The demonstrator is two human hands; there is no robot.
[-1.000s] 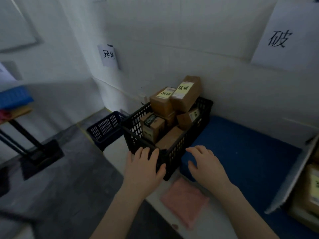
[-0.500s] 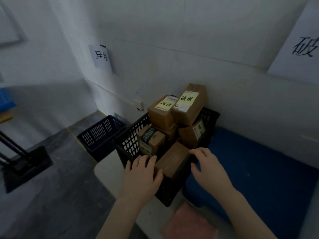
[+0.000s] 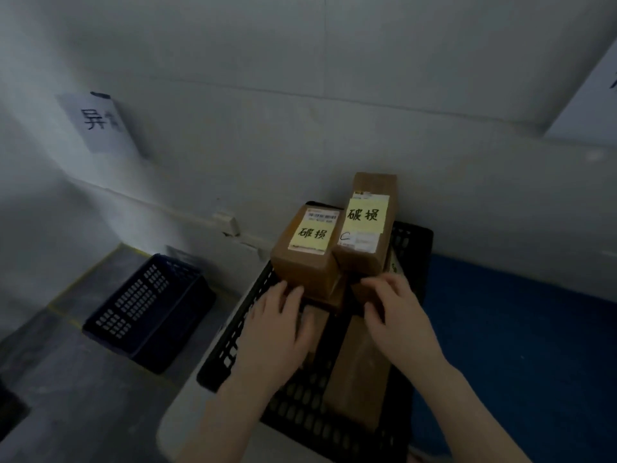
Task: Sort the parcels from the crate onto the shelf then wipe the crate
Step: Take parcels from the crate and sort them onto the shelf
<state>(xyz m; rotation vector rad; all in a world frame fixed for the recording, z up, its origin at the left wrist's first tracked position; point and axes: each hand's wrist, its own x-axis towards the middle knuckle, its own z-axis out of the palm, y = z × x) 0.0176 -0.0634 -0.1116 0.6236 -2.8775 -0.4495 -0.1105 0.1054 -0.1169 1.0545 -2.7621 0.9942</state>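
Parcels (image 3: 359, 375) lie heaped in the black crate (image 3: 230, 345) at centre, by the wall. Far left, a navy basket (image 3: 147, 312) sits on the floor. The left hand (image 3: 277, 332) reaches in flat, fingers straight, tips at the base of the left yellow-noted box (image 3: 310, 262). The taller noted box (image 3: 367, 228) leans beside it. The right hand (image 3: 400, 322) has loosely bent fingers and grips nothing. A blue mat (image 3: 517, 329) lies right.

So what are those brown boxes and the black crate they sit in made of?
The parcels look like plain brown cardboard: matt, with creased, folded edges and printed labels stuck on. The black crate is probably moulded plastic, since its walls are an even grid of small slots with a slight sheen, though the dim light leaves that uncertain. The yellow notes look like handwritten sticky paper.
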